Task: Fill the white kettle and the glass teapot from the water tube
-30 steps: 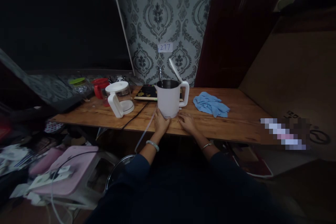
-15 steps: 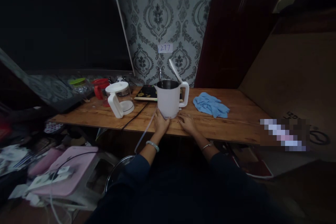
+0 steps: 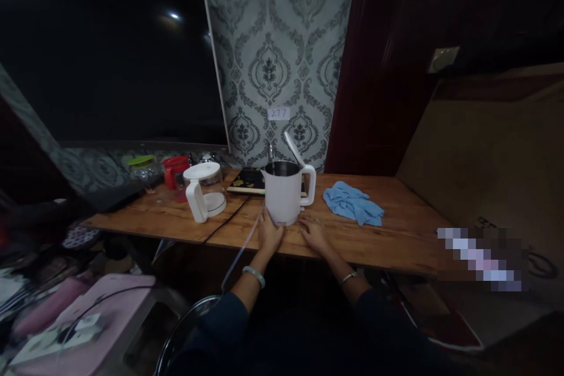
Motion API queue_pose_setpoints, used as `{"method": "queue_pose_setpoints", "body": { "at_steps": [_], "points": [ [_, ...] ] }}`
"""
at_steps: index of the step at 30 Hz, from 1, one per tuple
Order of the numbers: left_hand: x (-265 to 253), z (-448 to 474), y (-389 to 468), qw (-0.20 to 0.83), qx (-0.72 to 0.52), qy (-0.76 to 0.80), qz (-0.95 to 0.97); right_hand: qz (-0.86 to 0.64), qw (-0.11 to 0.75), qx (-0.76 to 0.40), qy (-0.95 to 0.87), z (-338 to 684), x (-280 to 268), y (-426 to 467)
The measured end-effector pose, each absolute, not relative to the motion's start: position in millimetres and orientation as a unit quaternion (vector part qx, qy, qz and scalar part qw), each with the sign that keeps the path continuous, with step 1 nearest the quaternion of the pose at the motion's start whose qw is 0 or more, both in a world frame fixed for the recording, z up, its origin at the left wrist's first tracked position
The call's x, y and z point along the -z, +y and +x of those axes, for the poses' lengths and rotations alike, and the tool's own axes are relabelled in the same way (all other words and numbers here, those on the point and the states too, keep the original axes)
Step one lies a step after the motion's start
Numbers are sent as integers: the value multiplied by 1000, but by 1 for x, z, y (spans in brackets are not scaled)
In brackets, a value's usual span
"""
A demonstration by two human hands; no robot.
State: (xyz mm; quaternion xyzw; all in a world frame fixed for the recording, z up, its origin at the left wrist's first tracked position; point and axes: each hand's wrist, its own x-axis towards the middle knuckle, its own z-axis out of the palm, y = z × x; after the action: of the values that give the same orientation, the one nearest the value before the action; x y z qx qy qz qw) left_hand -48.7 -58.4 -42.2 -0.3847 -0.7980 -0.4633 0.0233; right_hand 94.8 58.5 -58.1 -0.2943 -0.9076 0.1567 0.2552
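White kettle: we see the kettle upright near the front edge of the wooden counter, its handle to the right and its lid tilted open.
Left hand: we lay our left hand against the kettle's lower left, thumb at the front by its base; we cannot tell whether it grips or only steadies.
Right hand: we rest our right hand, loosely bent and holding nothing we can see, just right of the kettle's base; whether it touches, we cannot tell.
Shiny metal spout: above the left of the kettle's mouth, we see a slim spout.
Black flowered cooktop: we find the cooktop behind the kettle, reaching out to its left.
Glass pitcher: left of the kettle, we have a pitcher with a white lid and handle; farther left are a red-lidded jug and a green-lidded jar.
Blue cloth: we see the cloth crumpled right of the kettle.
Clear hose: we see the hose slanting down, left of and below the kettle.
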Motion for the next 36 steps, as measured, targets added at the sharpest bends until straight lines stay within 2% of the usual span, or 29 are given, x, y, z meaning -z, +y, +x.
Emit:
{"method": "queue_pose_setpoints", "body": {
  "at_steps": [36],
  "points": [
    [57,-58,-55,41,496,-774,-390,-301,254,-164,-904,94,57,56]
  ]
}}
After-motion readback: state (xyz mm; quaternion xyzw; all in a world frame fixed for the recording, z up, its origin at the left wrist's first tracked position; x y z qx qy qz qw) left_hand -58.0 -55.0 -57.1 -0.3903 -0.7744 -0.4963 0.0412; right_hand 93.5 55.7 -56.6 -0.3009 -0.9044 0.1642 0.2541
